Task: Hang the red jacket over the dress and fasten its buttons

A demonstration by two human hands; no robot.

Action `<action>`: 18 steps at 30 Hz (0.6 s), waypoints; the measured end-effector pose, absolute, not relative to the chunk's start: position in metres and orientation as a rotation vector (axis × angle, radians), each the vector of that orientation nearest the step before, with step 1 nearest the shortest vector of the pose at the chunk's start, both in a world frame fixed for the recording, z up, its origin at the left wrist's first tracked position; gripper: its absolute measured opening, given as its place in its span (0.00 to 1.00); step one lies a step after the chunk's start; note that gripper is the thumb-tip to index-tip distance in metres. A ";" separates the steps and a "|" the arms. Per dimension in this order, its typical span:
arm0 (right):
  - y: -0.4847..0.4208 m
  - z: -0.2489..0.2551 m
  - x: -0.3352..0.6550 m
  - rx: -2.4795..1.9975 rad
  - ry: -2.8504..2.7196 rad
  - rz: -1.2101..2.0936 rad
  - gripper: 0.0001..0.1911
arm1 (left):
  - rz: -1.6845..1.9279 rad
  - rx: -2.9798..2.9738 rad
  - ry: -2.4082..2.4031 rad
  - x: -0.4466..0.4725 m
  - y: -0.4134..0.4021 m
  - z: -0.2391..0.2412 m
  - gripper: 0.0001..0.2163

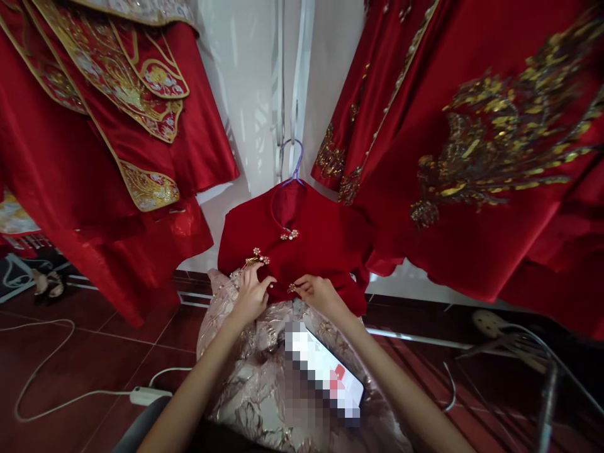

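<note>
A red short garment [321,220] with a stand collar hangs on a purple hanger [297,165] in front of me. Flower-shaped pearl fasteners [289,235] sit at its collar. My left hand [253,294] is at the garment's lower left, thumb and fingers apart, its fingertips by a gold beaded ornament [257,257]. A small pearl shows near that thumb tip. To the right, my right hand [321,294] pinches a small gold flower ornament [292,288] against the garment's lower part. Whether the ornament is fixed to the cloth I cannot tell.
Pale brocade fabric [236,390] lies below my hands, with a lit phone [346,377] on it, partly blurred out. Red embroidered garments [141,113] hang left, and a red sequined one [472,251] right. A white power strip [148,396] and cable lie on the tiled floor.
</note>
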State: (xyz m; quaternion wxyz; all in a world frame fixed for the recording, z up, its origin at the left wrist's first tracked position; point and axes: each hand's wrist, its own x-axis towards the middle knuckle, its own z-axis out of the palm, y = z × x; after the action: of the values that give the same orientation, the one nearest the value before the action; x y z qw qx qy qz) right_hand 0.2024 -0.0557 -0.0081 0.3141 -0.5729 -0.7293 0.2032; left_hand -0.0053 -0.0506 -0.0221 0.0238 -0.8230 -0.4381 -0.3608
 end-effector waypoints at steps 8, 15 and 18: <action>-0.065 -0.018 0.189 -1.761 -2.017 0.296 0.13 | -0.972 -2.474 -1.287 -0.004 -0.043 -0.021 0.08; -0.072 -0.016 0.178 -1.798 -1.992 0.006 0.07 | -1.300 -2.417 -1.474 -0.006 -0.058 -0.027 0.06; -0.072 -0.018 0.176 -1.703 -1.998 0.043 0.11 | -1.460 -2.474 -1.565 -0.005 -0.061 -0.030 0.05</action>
State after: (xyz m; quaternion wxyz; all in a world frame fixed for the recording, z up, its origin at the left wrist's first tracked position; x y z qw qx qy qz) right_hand 0.1757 -0.0719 -0.0183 0.2551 -0.6271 -0.7358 0.0160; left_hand -0.0054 -0.0611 -0.0296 -0.0651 -0.7547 -0.4774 -0.4453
